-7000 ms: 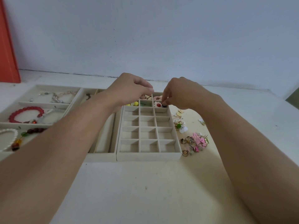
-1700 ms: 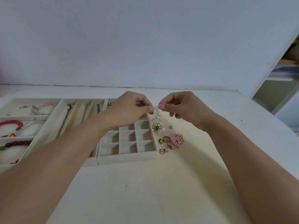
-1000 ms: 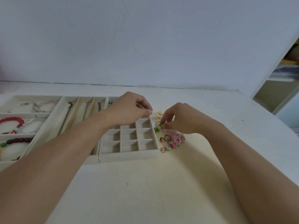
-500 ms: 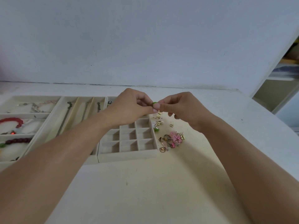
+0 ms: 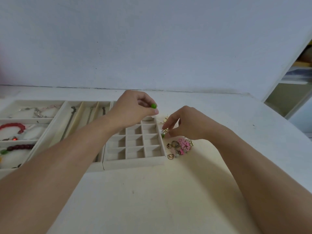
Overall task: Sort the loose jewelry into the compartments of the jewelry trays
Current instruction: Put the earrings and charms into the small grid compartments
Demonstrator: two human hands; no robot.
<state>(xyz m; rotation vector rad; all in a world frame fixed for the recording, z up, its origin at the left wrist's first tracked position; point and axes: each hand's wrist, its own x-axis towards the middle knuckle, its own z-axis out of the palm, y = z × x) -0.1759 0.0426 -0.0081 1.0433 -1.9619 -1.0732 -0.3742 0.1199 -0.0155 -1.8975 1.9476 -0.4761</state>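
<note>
while pinched in left hand [image 5: 133,110] — green bead [image 5: 153,106]

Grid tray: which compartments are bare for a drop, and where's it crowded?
In the grid tray, the visible compartments in front of the left hand look bare; the back rows are hidden. The table near the tray's front wall is bare. Crowded: the loose earring pile at the tray's right wall, where the right hand reaches.

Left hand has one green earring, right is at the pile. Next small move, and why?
Probably the right hand lifts the matching green piece that its fingers touch, because the left hand holds a green bead earring over the grid tray.
</note>
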